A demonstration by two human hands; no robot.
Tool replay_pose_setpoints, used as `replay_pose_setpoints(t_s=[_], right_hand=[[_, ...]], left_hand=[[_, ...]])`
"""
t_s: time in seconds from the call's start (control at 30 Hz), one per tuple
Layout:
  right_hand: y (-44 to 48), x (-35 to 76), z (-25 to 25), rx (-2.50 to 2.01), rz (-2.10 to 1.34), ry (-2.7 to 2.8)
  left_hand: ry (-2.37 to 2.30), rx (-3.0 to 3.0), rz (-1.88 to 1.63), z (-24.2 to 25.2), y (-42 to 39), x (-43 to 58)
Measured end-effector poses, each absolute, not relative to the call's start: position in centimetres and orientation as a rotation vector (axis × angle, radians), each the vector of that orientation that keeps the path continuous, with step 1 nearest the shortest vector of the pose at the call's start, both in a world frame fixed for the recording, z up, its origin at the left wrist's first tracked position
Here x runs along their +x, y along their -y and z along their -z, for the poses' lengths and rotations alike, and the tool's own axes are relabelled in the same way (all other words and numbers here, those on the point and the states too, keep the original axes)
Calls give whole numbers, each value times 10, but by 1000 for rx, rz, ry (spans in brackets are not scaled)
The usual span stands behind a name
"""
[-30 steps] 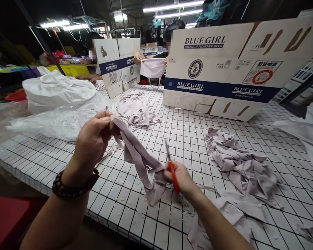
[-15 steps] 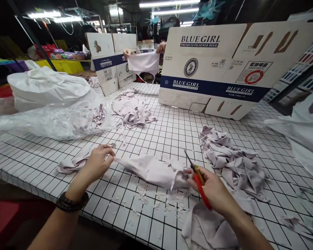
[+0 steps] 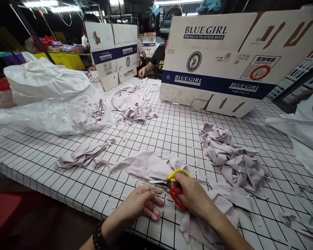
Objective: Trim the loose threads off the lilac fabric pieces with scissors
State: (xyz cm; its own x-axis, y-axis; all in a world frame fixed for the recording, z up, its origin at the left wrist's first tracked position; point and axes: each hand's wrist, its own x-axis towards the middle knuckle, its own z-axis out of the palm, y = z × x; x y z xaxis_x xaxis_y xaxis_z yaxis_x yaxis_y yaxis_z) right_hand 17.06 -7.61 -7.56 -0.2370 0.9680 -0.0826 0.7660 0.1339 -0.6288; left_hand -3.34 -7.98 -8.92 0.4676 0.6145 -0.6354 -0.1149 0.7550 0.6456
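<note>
My right hand [image 3: 194, 194] is closed round scissors [image 3: 176, 189] with one yellow and one red handle; the blades point left. Just left of them, my left hand [image 3: 142, 204] is over the table with its fingers loosely curled and apart, holding nothing. A pale pink fabric piece [image 3: 143, 166] lies flat just beyond the blades. More pink fabric [image 3: 219, 205] spreads under and beside my right wrist. Small fabric trimmings are scattered around both hands.
On the grid-patterned table [image 3: 172, 128] are a crumpled fabric heap [image 3: 232, 159] at right, another heap [image 3: 133, 104] farther back, and a loose piece [image 3: 80, 156] at left. Clear plastic [image 3: 54, 114] and upright cardboard [image 3: 211, 59] stand farther off. A co-worker's hand [image 3: 142, 72] rests at the far edge.
My left hand has let go of the fabric piece and moved right and nearer. The scissors have swung to point left. The co-worker's raised fabric has come down.
</note>
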Motion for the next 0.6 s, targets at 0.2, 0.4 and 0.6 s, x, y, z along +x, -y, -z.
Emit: replay_pose_setpoints(t_s=[0.2,0.4,0.6], right_hand=[[79,183,58,-1641,-976,1845],[109,182,5,-1274,-1395,1280],[145,173,5,-1481,-1783,1273]], left_hand=[[-871,267,-514,82,85,-25],[-628,105,-724,74,88,-2],[-615,78,-745,69,94,0]])
